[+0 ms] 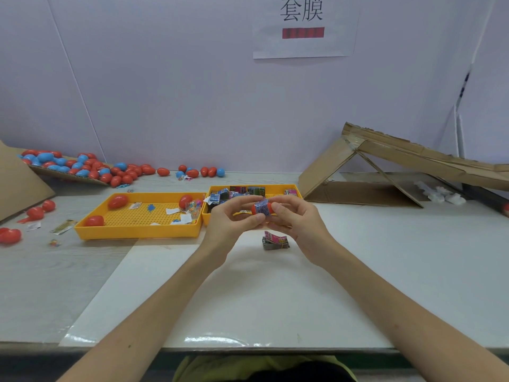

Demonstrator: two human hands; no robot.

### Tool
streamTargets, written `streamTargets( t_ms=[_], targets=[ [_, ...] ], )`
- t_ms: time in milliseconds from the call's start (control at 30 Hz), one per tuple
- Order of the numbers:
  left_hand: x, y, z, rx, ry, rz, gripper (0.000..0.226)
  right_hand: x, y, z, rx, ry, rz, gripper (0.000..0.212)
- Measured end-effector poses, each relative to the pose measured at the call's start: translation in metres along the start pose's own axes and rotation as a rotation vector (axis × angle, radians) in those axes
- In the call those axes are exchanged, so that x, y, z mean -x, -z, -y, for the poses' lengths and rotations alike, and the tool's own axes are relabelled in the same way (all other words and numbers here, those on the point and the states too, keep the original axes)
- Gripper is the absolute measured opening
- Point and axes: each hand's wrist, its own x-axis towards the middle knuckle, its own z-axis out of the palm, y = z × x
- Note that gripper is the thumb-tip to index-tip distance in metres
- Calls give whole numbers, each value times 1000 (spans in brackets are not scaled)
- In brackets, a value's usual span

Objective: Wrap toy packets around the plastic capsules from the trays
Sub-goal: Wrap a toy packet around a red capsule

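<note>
Above the table's middle, both hands hold one red capsule point(254, 208) lying sideways, with a blue printed toy packet point(262, 208) wrapped round its middle. My left hand point(234, 220) pinches the capsule's left end. My right hand point(296, 220) grips its right end, fingers curled over it. Just behind my hands, the right yellow tray point(275, 189) holds several folded packets. The left yellow tray point(137, 231) holds three red capsules point(118, 201) and paper scraps. A small stack of packets point(275, 240) lies on the white mat under my hands.
Many red and blue capsules point(91, 168) lie heaped on a cardboard sheet at the back left, and more are scattered at the left edge. A folded cardboard ramp point(385, 166) stands at the back right. A white mat point(275, 293) covers the near table.
</note>
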Motion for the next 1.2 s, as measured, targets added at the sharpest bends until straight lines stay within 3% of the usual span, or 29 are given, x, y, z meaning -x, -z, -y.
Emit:
streamTargets(
  t_ms=[200, 300, 533, 967, 1200],
  targets=[
    [0, 0, -3, 215, 91, 57, 31, 0, 2, 6, -81, -58, 33, 24],
    [0, 0, -4, 215, 86, 50, 30, 1, 0, 7, -97, -45, 72, 43],
    [0, 1, -2, 195, 98, 53, 31, 1, 2, 5, -26, -39, 101, 50],
    [1, 6, -2, 186, 129, 108, 17, 5, 7, 6, 1, -50, 200, 43],
    [3, 1, -4, 203, 141, 155, 30, 4, 4, 3, 20, -45, 192, 33]
  ],
)
